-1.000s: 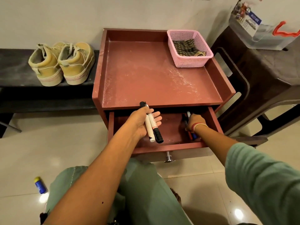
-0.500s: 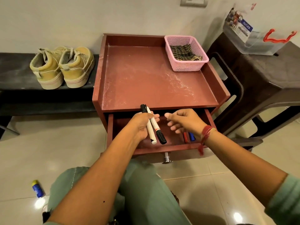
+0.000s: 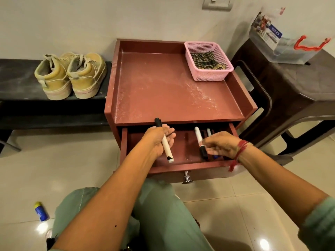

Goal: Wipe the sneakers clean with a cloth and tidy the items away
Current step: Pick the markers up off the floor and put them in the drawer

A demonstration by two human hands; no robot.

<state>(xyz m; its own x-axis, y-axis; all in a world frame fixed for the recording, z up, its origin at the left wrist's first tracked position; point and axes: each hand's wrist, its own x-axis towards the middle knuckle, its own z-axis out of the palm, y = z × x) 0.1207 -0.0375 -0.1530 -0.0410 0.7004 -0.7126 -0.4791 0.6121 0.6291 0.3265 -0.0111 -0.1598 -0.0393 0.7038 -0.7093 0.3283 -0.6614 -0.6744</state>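
Note:
Two tan sneakers (image 3: 70,75) stand side by side on a black bench (image 3: 20,80) to the left. A striped cloth (image 3: 205,60) lies in a pink basket (image 3: 210,75) on the red-brown cabinet (image 3: 163,91). The cabinet's drawer (image 3: 183,167) stands open. Over it, my left hand (image 3: 156,140) grips one white marker with a black cap (image 3: 165,144). My right hand (image 3: 223,146) pinches a second white marker (image 3: 199,138) above the drawer's right side. More markers (image 3: 209,132) lie in the drawer, partly hidden by that hand.
A dark brown stool (image 3: 293,91) with a clear plastic box (image 3: 282,44) stands right of the cabinet. A small blue bottle with a yellow cap (image 3: 40,211) lies on the tiled floor at lower left. My green-clad knees are below the drawer.
My right hand came out of the drawer and took one of the two markers from my left hand. It now holds that marker over the drawer's right side. My left hand keeps one.

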